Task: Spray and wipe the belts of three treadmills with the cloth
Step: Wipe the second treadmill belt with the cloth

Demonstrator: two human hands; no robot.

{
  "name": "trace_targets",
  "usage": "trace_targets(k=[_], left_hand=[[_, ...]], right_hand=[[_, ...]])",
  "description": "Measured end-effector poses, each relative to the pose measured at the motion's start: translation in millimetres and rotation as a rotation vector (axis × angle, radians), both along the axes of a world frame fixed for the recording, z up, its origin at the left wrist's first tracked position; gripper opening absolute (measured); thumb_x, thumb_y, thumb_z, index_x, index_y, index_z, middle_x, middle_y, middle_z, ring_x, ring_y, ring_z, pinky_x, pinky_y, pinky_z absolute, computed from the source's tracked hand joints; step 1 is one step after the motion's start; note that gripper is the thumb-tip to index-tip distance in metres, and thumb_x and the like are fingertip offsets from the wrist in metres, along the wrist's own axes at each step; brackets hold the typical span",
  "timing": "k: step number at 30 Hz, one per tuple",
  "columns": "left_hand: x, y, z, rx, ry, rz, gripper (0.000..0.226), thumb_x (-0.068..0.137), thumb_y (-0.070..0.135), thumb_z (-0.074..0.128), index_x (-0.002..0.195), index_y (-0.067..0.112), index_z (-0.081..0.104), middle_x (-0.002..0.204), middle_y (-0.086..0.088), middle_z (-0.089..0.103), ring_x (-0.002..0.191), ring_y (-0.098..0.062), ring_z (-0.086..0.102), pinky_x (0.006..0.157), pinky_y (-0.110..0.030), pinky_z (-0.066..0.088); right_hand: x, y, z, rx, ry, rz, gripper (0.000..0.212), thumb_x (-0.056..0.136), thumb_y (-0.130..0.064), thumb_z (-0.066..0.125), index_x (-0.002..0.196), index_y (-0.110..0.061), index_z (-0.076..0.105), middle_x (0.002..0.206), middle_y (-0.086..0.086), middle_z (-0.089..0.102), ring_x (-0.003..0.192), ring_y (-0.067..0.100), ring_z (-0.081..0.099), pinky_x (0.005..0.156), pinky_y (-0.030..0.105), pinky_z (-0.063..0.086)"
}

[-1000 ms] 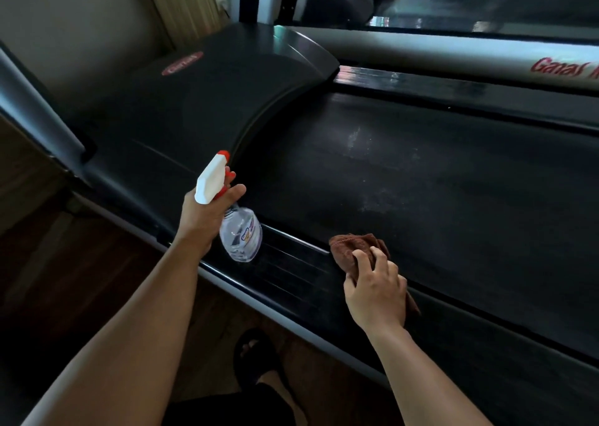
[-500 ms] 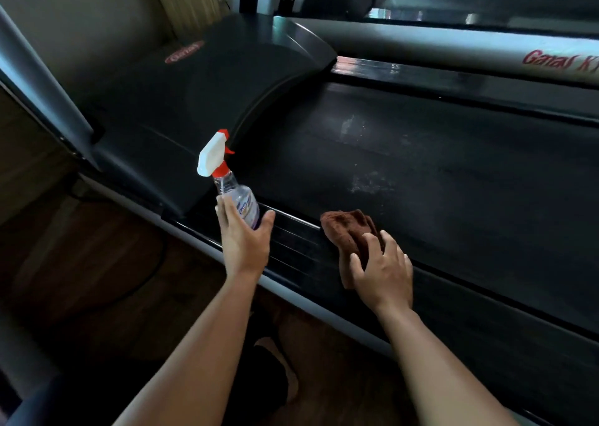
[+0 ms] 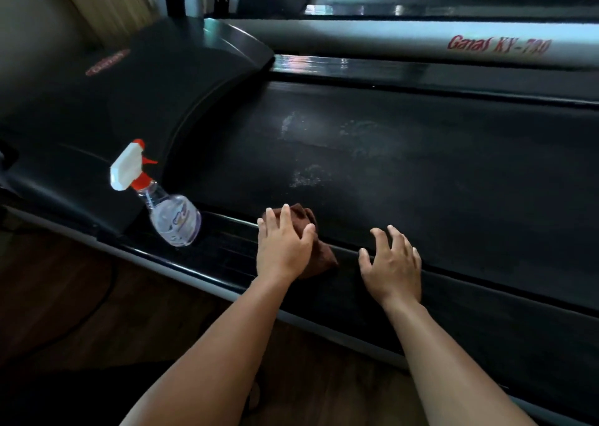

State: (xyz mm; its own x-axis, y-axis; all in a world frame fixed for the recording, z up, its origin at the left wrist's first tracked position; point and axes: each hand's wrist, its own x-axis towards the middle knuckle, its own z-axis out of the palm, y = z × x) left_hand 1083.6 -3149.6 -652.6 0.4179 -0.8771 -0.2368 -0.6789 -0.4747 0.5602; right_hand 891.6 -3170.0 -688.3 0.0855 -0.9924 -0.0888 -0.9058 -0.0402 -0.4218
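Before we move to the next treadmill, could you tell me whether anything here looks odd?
Pale speckled patches sit on the dark belt, beyond the cloth under the left hand; they look like unwiped spray or dust. The spray bottle on the side rail appears to lean, possibly lens distortion.

The belt [image 3: 421, 173] runs across the middle. On the side rail [image 3: 227, 247] along the belt's near edge, toward the belt's left end, stands the spray bottle [image 3: 171, 218]. The cloth [image 3: 325, 258] lies across rail and belt edge, under the left hand [image 3: 282, 250]. The right hand [image 3: 392, 263] is over the belt's near edge, further right, apart from the cloth. The motor cover [image 3: 129, 101] sits at the belt's left end. A second treadmill [image 3: 421, 41] lies beyond the belt's far side.
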Motion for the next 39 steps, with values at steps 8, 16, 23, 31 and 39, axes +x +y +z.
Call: trace_targets(k=[8,16,23,31,39], left_hand=[[-50,-37,-29,0.199,-0.16,0.16,0.071,0.1,0.061,0.037,0.16,0.037,0.006,0.165,-0.017,-0.022,0.151,-0.049,-0.012,0.124,-0.056,0.008],[-40,-38,-48,0.154,-0.314,0.083,0.058,0.105,0.038,0.039,0.159,0.038,0.017,0.169,-0.012,0.001,0.152,-0.046,0.003,0.123,-0.052,0.02],[1,-46,-50,-0.018,-0.379,-0.058,0.051,0.101,0.022,0.049,0.15,0.031,0.045,0.166,-0.009,0.023,0.151,-0.043,0.017,0.121,-0.049,0.027],[95,-101,-49,-0.149,-0.458,-0.171,0.051,0.093,0.012,0.059,0.142,0.027,0.057,0.162,-0.012,0.034,0.148,-0.046,0.024,0.12,-0.055,0.03],[163,-162,-64,-0.123,-0.377,-0.06,0.048,0.096,0.018,0.058,0.143,0.026,0.057,0.164,-0.013,0.028,0.15,-0.044,0.02,0.125,-0.047,0.018]], right_hand=[[-26,-31,-20,0.01,0.015,-0.047,0.049,0.098,-0.04,0.049,0.144,-0.025,0.042,0.159,0.011,0.028,0.149,0.03,0.02,0.122,0.049,0.013],[-20,-61,-30,-0.006,0.019,-0.034,0.049,0.099,-0.04,0.049,0.145,-0.024,0.041,0.159,0.01,0.027,0.149,0.03,0.019,0.122,0.05,0.01],[4,-78,-35,-0.006,0.03,0.028,0.05,0.099,-0.041,0.046,0.146,-0.026,0.038,0.161,0.01,0.024,0.15,0.03,0.015,0.122,0.049,0.008],[33,-112,-44,-0.01,0.028,0.057,0.05,0.099,-0.041,0.047,0.146,-0.026,0.039,0.162,0.01,0.023,0.151,0.031,0.012,0.123,0.051,0.004],[48,-157,-55,0.017,0.071,0.068,0.053,0.101,-0.05,0.035,0.151,-0.034,0.03,0.166,0.007,0.007,0.153,0.03,-0.002,0.121,0.052,-0.006]])
